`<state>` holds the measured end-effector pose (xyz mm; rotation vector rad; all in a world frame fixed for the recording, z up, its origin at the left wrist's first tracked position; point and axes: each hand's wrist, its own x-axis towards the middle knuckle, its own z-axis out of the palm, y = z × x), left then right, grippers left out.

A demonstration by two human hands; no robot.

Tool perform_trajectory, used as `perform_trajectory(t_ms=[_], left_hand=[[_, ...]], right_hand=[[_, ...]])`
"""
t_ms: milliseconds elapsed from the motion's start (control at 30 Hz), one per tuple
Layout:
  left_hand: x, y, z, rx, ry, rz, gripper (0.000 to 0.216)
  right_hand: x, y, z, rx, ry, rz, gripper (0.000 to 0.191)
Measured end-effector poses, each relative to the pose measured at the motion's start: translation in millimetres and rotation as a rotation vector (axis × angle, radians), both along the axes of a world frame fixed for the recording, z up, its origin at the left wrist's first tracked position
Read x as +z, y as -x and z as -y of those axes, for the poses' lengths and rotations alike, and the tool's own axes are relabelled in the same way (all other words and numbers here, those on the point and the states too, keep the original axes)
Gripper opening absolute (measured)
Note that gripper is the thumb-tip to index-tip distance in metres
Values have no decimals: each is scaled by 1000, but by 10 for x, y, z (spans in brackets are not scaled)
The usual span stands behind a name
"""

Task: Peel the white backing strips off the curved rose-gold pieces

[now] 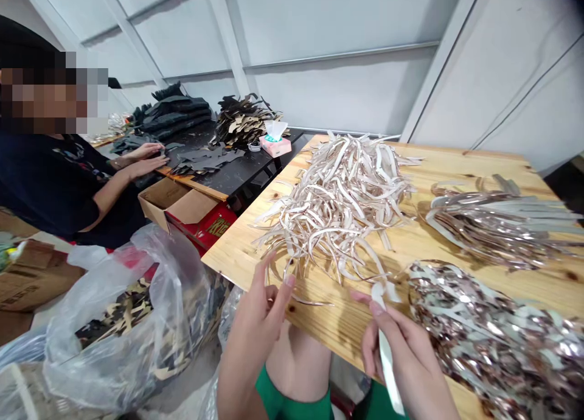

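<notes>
My right hand [401,347] pinches a pale, flat strip [387,362] between thumb and fingers, and its lower end hangs down past the palm. My left hand [262,313] is at the table's front edge with thumb and index finger apart and the other fingers curled; I see nothing held in it. Just beyond both hands spreads a loose heap of curled white and shiny rose-gold strips [337,195]. Nearest to my right hand's outer side lies a pile of glossy rose-gold and white pieces [493,329].
A bundle of straighter strips [497,225] lies on the wooden table [255,249] at right. A co-worker [50,176] handles dark pieces at a black table [219,179]. A tissue box [276,145], a cardboard box [182,201] and a plastic bag of scraps [168,286] are at left.
</notes>
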<state>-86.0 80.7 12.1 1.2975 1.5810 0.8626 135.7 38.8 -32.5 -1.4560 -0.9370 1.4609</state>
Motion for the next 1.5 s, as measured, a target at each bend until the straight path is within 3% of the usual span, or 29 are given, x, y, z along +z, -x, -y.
perform_trajectory(t_ms=[133, 200, 267, 467, 600, 700, 767, 1000, 1100, 1267, 1500], left_hand=[[-20, -275, -41, -310, -125, 269, 68], [-60, -422, -73, -357, -181, 345, 54], [-110, -501, -89, -307, -253, 356, 51], [-257, -456, -104, 127, -469, 217, 42], [-265, -544, -116, 143, -318, 543, 47], [-220, -663, -79, -94, -53, 720, 63], [-202, -732, -36, -201, -27, 661, 57], [-296, -792, 34, -225, -103, 628, 40], [-270, -752, 6, -220, -208, 549, 41], [-198, -684, -47, -234, -451, 230, 40], [-222, -680, -16, -310, -544, 131, 41]], right_hand=[[332, 42, -59, 235, -17, -85, 58], [443, 20, -147, 322, -30, -73, 61], [498, -45, -233, 356, -43, -79, 60], [447, -175, -159, 274, -28, -112, 56], [359, -97, -33, 227, -113, -114, 50], [328, -64, -36, 259, -202, -161, 46], [324, -71, -56, 245, -242, -178, 42], [288, -89, 12, 47, -240, -204, 41], [259, -60, 58, 68, -255, -271, 39], [167, -25, 90, -9, -203, -318, 31], [263, 140, 89, -201, -140, -290, 43]])
